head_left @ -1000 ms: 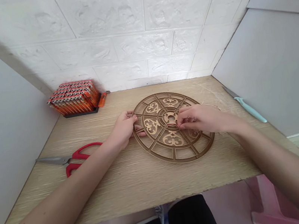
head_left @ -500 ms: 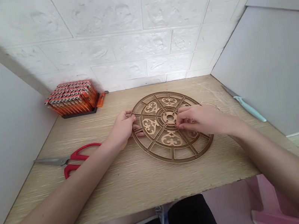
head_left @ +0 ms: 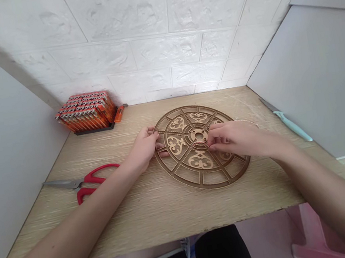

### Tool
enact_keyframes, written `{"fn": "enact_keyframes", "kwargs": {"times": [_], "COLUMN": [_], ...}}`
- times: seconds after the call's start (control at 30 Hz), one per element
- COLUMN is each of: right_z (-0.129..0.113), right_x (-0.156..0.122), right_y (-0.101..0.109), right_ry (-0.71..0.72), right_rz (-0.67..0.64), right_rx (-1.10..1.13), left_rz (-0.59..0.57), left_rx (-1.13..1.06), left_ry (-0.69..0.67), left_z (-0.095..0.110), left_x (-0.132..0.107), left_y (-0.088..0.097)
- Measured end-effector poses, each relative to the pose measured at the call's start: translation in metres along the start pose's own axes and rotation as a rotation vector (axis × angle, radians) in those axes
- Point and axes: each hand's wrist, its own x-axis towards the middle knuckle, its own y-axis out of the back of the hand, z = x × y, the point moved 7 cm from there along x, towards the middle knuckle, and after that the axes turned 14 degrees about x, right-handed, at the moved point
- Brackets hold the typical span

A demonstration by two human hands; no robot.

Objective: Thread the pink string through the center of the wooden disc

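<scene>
A round, flat openwork disc, brown with lighter scroll cut-outs and a holed hub, is on the wooden table, its left side slightly raised. My left hand grips its left rim, thumb on top and fingers underneath, some of them visible through the openings. Just right of the hub, my right hand pinches with thumb and forefinger. A thin reddish strand shows at those fingertips, and a thin pale string curves out behind the hand. The right part of the disc is hidden under my right hand.
Red-handled scissors lie left of my left forearm. A block of orange lighters stands at the back left, beside an orange cutter. A knife with a mint handle lies along the right panel. White brick-pattern wall closes the back.
The view has shifted slightly, so everything appears a little farther right. Both hands keep their places on the disc, with only a slight change in the right fingers.
</scene>
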Motion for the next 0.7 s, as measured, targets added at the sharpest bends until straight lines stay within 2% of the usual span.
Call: {"fn": "enact_keyframes", "kwargs": {"times": [0.33,0.7], "right_z": [-0.002,-0.001], "right_x": [0.0,0.0], "right_y": [-0.005,-0.012], "right_ry": [0.086,0.058], "right_rz": [0.003,-0.002], "right_rx": [-0.07,-0.138], "left_rz": [-0.013,0.003], "left_rx": [0.004,0.007], "left_ry": [-0.025,-0.005], "left_z": [0.0,0.002], "left_x": [0.001,-0.002], "left_y": [-0.001,-0.001]}}
